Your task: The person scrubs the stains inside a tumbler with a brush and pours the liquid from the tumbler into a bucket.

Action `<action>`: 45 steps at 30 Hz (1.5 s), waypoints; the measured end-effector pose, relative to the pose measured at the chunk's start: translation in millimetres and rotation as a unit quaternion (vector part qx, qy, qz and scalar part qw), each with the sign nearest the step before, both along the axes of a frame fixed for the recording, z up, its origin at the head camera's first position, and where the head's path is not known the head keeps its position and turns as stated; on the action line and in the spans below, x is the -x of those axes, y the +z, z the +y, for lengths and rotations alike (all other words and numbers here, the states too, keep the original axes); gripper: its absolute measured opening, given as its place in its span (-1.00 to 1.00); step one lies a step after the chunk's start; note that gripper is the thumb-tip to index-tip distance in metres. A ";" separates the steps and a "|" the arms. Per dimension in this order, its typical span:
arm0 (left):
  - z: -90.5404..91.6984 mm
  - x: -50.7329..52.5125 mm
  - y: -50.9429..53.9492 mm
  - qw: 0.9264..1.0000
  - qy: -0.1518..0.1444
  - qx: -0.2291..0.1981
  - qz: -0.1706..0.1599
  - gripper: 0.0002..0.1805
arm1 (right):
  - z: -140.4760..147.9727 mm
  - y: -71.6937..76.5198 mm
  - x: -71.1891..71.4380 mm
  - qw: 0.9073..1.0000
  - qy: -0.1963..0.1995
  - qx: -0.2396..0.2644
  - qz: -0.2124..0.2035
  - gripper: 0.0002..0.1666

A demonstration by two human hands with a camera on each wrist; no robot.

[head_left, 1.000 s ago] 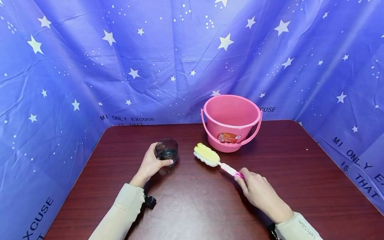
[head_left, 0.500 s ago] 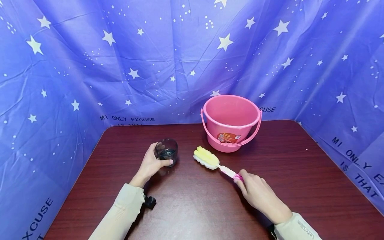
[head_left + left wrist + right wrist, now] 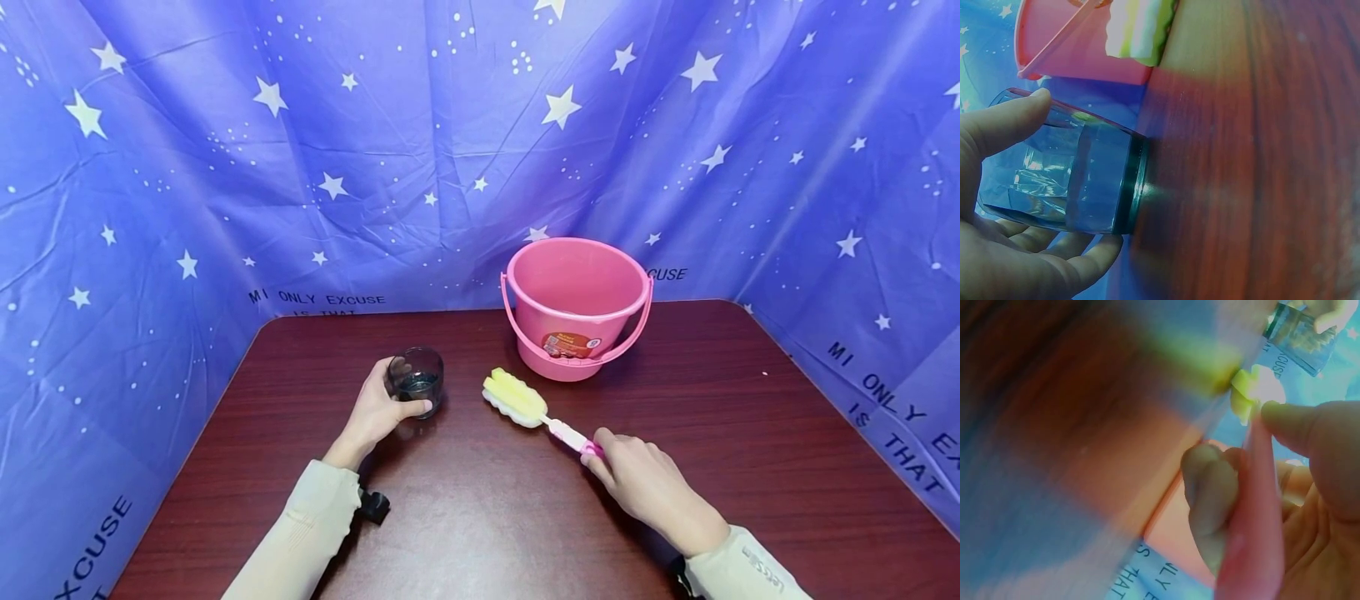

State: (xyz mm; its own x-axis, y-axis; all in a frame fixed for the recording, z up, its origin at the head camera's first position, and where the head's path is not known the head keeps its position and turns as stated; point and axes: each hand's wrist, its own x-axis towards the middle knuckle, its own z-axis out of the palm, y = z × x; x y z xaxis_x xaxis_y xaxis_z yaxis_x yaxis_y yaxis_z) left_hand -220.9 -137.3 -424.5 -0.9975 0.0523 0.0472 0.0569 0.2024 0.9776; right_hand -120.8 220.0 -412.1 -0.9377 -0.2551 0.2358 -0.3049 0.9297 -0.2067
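Head cam: L hand (image 3: pixel 378 412) is wrapped around the glass (image 3: pixel 417 383), thumb one side, fingers the other; glass is upright on the table (image 3: pixel 450 508) afaict. R hand (image 3: pixel 648 483) pinches the handle of the sponge brush (image 3: pixel 517 400). From the brush head, glass = 9 o'clock, pink bucket (image 3: pixel 540 323) = 1 o'clock. Progress imo: both items in hand, but no brush-to-glass contact yet & neither's in the bucket. Text: backdrop (image 3: pixel 292 208) says "MI ONLY EXCUSE IS THAT"; R sleeve (image 3: pixel 738 562) has smth like "LetsSlim"; bucket label (image 3: pixel 572 346) is too small to read.

L wrist cam: glass abt 9 o'clock, bucket 11, brush head 12. No legible text.

R wrist cam: v blurry. Thumb + fingers on handle, brush head abt 2 o'clock, bucket abt 6; bits of "ONLY" & "THAT" readable.
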 end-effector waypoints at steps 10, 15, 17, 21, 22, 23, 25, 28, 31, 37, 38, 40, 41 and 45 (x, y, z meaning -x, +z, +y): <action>-0.1 0.6 -0.8 1.000 0.000 0.000 0.002 -0.10 | -1.9 -0.8 -0.4 0.998 0.025 -0.047 0.031 -0.65; 0.3 0.9 -1.4 1.000 0.001 0.000 0.003 -0.10 | -0.9 -2.0 -0.7 0.996 0.031 -0.065 0.046 -0.62; 0.4 0.9 -1.6 1.000 0.001 0.000 0.003 -0.10 | -0.4 -2.1 -1.1 0.996 0.032 -0.069 0.047 -0.61; 0.6 0.7 -1.7 1.000 0.001 0.006 0.002 -0.10 | -0.4 -2.1 -1.7 0.996 0.032 -0.074 0.038 -0.60; 0.6 0.5 -1.6 1.000 0.002 0.009 0.001 -0.10 | -0.4 -2.2 -1.8 0.996 0.032 -0.074 0.035 -0.60; 0.7 0.3 -1.4 1.000 0.002 0.011 0.001 -0.10 | -0.4 -2.4 -1.8 0.996 0.032 -0.074 0.034 -0.60; 0.7 0.0 -1.1 1.000 0.002 0.012 0.001 -0.10 | -0.3 -2.9 -1.7 0.996 0.033 -0.073 0.033 -0.60; 0.7 -0.3 -0.7 1.000 0.000 0.008 0.002 -0.10 | -0.1 -3.3 -1.4 0.996 0.033 -0.071 0.033 -0.61; 0.5 -0.3 -0.6 1.000 0.000 0.006 0.001 -0.10 | 0.2 -3.7 -1.0 0.996 0.032 -0.070 0.033 -0.61; 0.4 -0.3 -1.1 1.000 0.001 0.012 -0.005 -0.09 | 0.0 -4.3 -0.9 0.997 0.030 -0.066 0.029 -0.61; 0.4 -0.3 -1.1 1.000 0.001 0.012 -0.006 -0.09 | 0.0 -4.2 -0.9 0.997 0.030 -0.065 0.029 -0.61; 0.5 -0.3 -1.0 1.000 0.001 0.011 -0.006 -0.09 | 0.1 -4.2 -0.8 0.997 0.029 -0.064 0.028 -0.62; 0.5 -0.3 -1.0 1.000 0.001 0.010 -0.005 -0.09 | 0.2 -4.3 -0.6 0.997 0.028 -0.064 0.027 -0.61; 0.3 0.0 -1.2 1.000 0.002 0.012 -0.004 -0.09 | 0.7 -3.6 -0.7 0.997 0.026 -0.061 0.025 -0.62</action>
State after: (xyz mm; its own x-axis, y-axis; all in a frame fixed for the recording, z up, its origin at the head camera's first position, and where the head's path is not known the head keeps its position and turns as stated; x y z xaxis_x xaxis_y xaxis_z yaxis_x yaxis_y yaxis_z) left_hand -220.9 -137.0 -425.8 -0.9981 0.0496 0.0377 0.0480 0.2254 0.9731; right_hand -120.1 220.7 -415.7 -0.9100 -0.3338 0.2458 -0.3613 0.9294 -0.0757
